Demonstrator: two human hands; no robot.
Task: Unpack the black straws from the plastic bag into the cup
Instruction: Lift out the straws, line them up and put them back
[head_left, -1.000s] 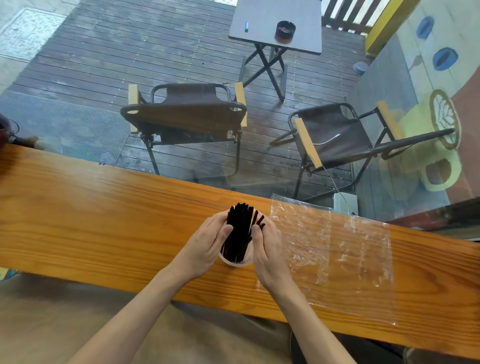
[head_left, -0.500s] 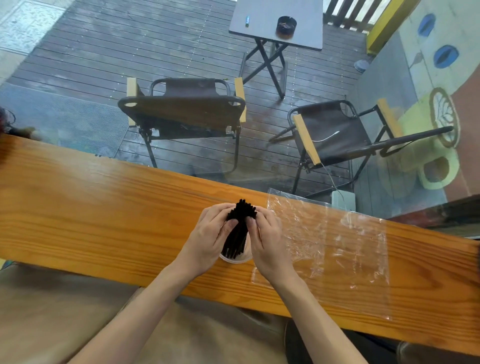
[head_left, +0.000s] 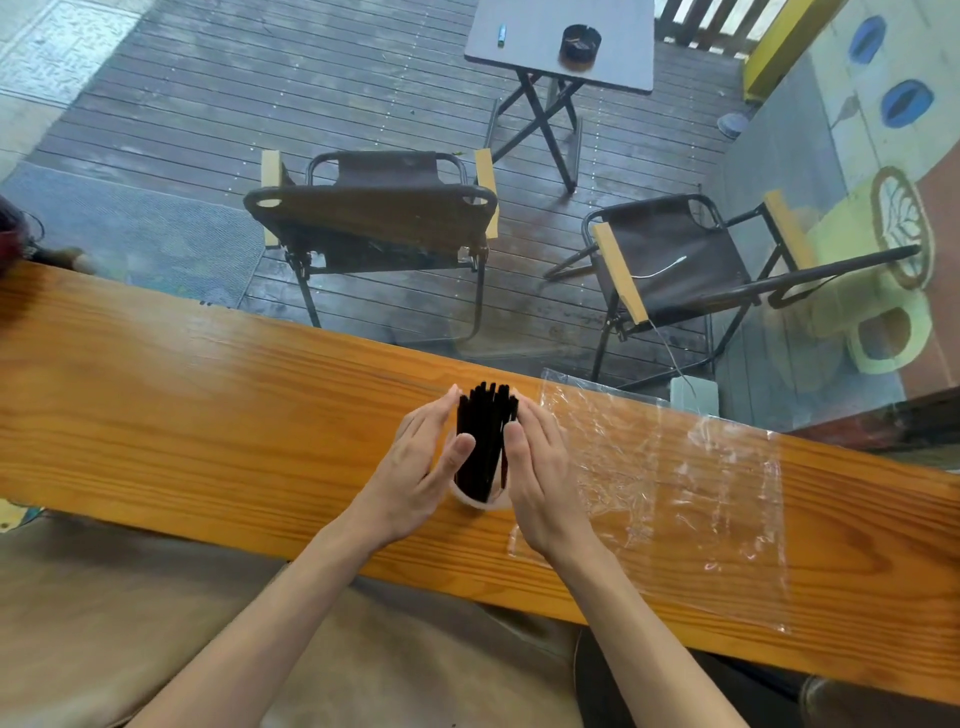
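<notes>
A bundle of black straws (head_left: 484, 441) stands upright in a white cup (head_left: 480, 502) on the wooden counter (head_left: 208, 415). My left hand (head_left: 421, 467) lies flat along the left side of the bundle, fingers straight. My right hand (head_left: 537, 478) lies flat along its right side, fingers straight too. Both palms face the straws and hide most of the cup. The clear plastic bag (head_left: 670, 493) lies flat and empty on the counter just right of my right hand.
The counter runs along a glass pane. Beyond it are two folding chairs (head_left: 374, 218) (head_left: 675, 260) and a small table (head_left: 566, 41) on a wooden deck. A dark object (head_left: 10, 239) sits at the counter's far left end.
My fingers have straightened from curled round the straw tops to flat palms on both sides. The straws stand more gathered and upright in the cup.
</notes>
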